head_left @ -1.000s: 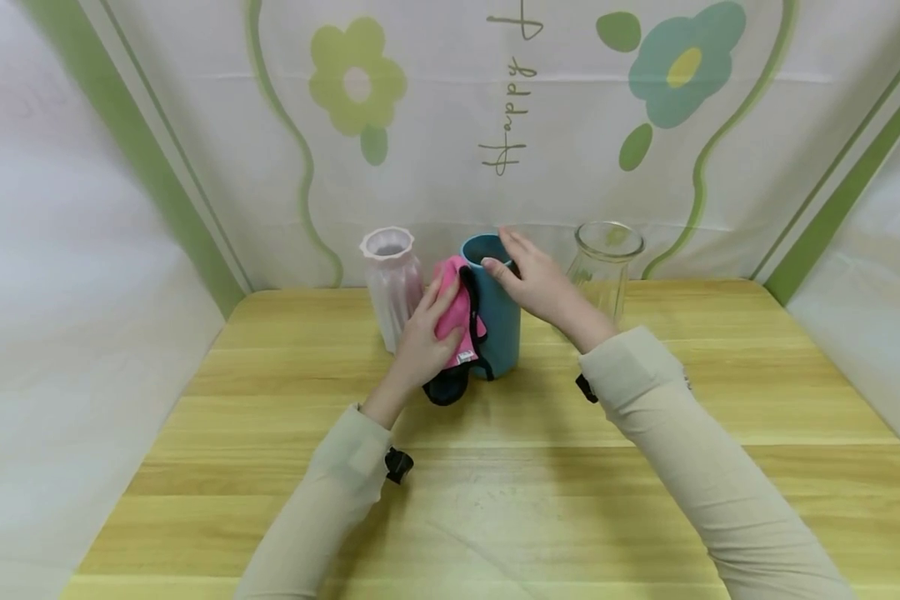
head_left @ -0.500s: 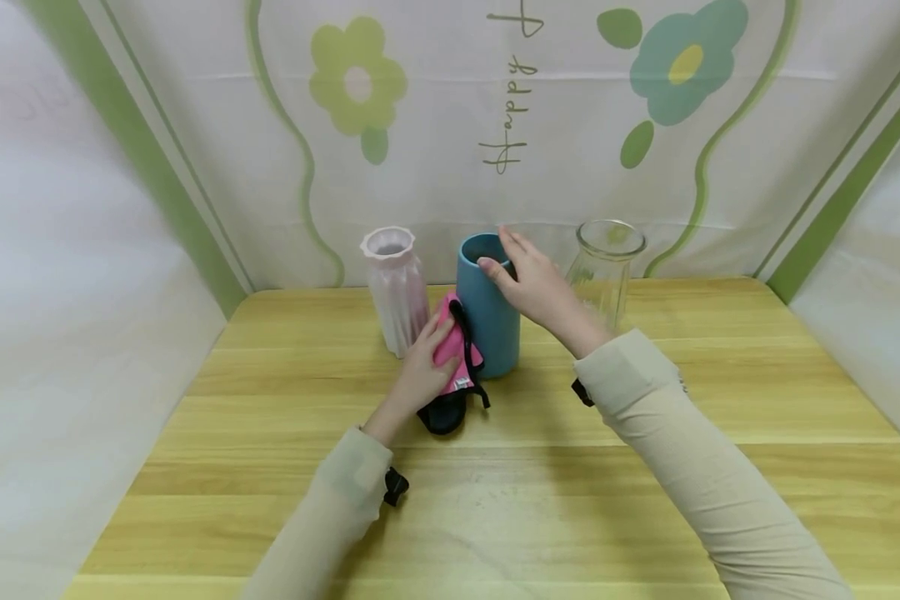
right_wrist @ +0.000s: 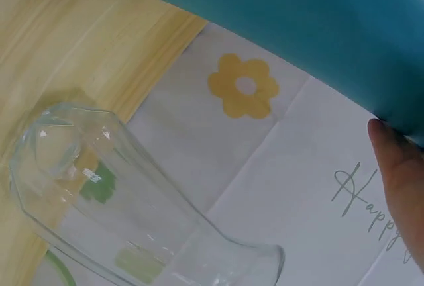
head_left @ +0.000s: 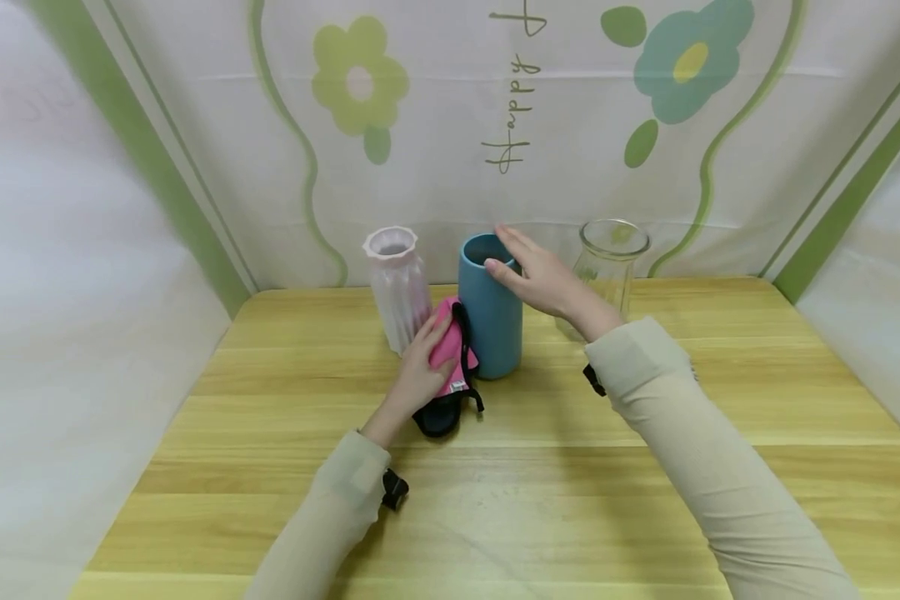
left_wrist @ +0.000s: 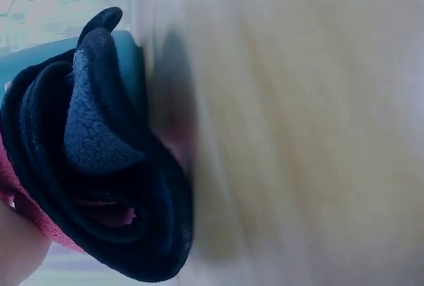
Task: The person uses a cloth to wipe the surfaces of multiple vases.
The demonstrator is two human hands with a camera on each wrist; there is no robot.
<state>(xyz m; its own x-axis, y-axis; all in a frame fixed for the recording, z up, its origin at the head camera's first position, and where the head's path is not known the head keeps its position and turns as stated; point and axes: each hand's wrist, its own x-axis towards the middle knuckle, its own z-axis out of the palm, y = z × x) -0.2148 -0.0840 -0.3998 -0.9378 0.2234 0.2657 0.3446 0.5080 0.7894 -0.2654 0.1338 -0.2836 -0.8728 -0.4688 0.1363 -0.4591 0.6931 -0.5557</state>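
Observation:
A blue cylindrical vase (head_left: pixel 487 321) stands upright at the middle of the table. My right hand (head_left: pixel 543 283) holds it at the rim, thumb on the near side and fingers across the far right side. My left hand (head_left: pixel 420 367) grips a folded pink cloth (head_left: pixel 450 346) with black edging, close against the vase's lower left side. In the left wrist view the cloth's dark, fuzzy folds (left_wrist: pixel 106 127) overlap the vase. The right wrist view shows part of my right hand (right_wrist: pixel 404 190) touching the vase's side (right_wrist: pixel 285 21).
A white-and-pink fluted vase (head_left: pixel 396 292) stands just left of the cloth. Behind my right forearm is a clear glass vase (head_left: pixel 607 267), partly hidden. A printed white curtain (head_left: pixel 435 192) hangs along the back edge of the wooden table (head_left: pixel 510 508).
My left hand has slid the cloth down the blue vase's side, from near the rim to the lower part, then slightly left. My right hand stays at the rim.

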